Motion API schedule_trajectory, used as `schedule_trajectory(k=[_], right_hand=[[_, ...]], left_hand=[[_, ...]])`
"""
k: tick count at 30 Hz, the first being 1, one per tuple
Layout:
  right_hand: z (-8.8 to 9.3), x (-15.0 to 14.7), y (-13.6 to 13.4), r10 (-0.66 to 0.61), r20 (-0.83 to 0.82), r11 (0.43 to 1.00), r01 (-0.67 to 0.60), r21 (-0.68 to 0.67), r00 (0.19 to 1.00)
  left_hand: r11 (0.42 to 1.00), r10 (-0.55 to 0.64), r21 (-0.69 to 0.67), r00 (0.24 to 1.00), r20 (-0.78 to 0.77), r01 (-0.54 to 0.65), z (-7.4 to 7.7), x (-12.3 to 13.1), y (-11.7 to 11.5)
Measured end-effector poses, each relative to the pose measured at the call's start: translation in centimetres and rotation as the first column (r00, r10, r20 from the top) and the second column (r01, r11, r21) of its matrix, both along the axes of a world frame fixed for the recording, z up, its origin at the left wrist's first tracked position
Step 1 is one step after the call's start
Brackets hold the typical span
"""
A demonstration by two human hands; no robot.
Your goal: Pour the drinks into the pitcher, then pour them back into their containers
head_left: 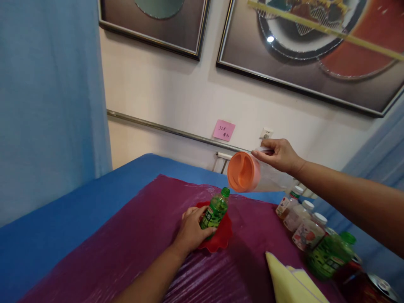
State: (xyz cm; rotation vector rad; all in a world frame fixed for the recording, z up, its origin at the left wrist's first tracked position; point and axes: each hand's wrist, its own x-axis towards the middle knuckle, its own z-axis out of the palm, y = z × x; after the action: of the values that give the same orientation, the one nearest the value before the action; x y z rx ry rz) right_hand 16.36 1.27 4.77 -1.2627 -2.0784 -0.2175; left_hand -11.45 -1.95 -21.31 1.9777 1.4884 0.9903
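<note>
My left hand [192, 227] is wrapped around a green plastic bottle [215, 212] that stands, leaning slightly right, on a red scalloped plate [224, 235]. The bottle's mouth is uncapped. Up and to the right, my right hand [277, 155] grips the handle of a clear pitcher [273, 179] with an orange lid [243, 171]. The pitcher lies tipped on its side in the air, its lid end just above the bottle's mouth. A thin trickle seems to run between them. Pale liquid shows along the pitcher's lower side.
Several bottles, among them a white-capped bottle [309, 231] and a second green bottle [331, 254], line the right side with a can [378, 290]. A folded yellow cloth [293, 277] lies on the purple plastic sheet [132, 235]. Behind runs a metal rail [170, 130] on the wall.
</note>
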Motion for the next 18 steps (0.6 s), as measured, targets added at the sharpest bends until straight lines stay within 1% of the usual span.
schedule_trajectory(k=[9,18], right_hand=[[0.30,0.13,-0.20,-0.014,0.011,1.000,0.013,0.022,1.000],[0.32,0.10,-0.27,0.004,0.004,1.000,-0.004,0.013,1.000]], left_hand=[[1.000,-0.005,-0.018,1.000,-0.005,0.004,-0.15,0.00,0.07],[1.000,-0.008,-0.015,1.000,-0.007,0.007,-0.31,-0.03,0.12]])
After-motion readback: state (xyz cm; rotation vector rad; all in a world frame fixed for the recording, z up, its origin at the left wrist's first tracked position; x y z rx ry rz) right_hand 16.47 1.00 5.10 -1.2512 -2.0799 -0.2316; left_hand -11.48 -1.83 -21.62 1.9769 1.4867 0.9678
